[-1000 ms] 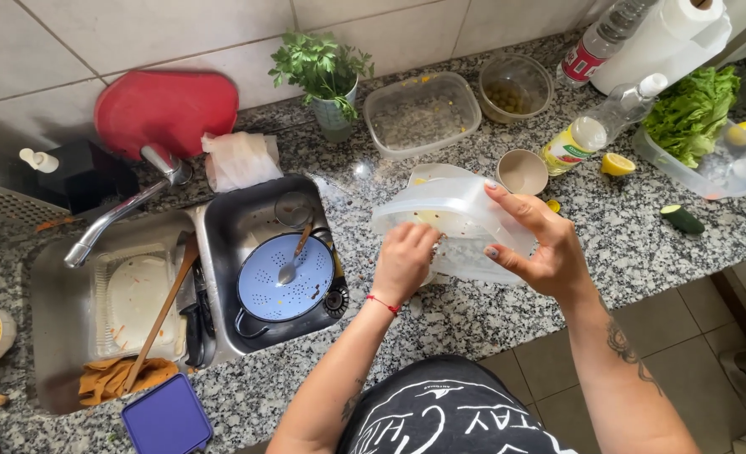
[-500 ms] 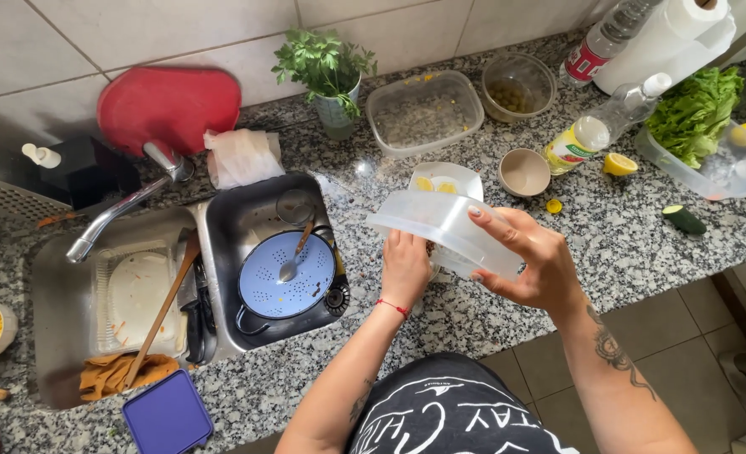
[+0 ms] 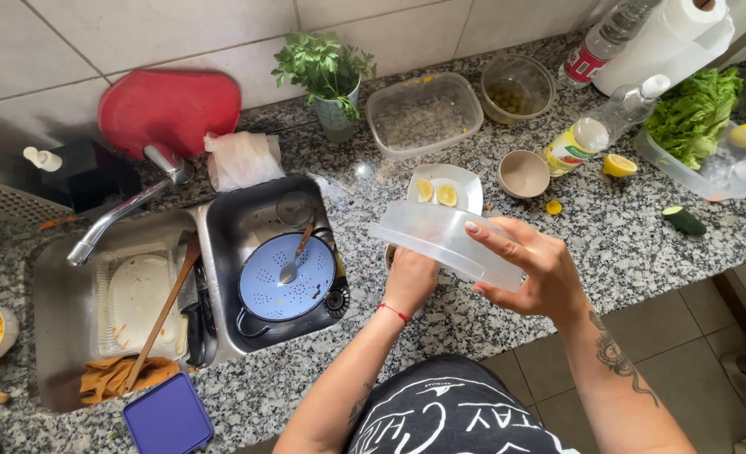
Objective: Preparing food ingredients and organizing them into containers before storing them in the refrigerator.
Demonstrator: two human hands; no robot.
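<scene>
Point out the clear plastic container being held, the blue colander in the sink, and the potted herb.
clear plastic container [image 3: 440, 240], head view, on its tilted side wall.
blue colander [image 3: 285, 290], head view, on its perforated base.
potted herb [image 3: 322, 63], head view, on the leaves.

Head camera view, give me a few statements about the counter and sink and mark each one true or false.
1. The right hand holds a clear plastic lid. True.
2. The blue colander sits on the counter by the lettuce. False: it sits in the sink basin, with a spoon on it.
3. The white dish holds lemon pieces. True.
4. The cutting board against the wall is green. False: it is red.
5. The left hand is below the lid. True.
</scene>
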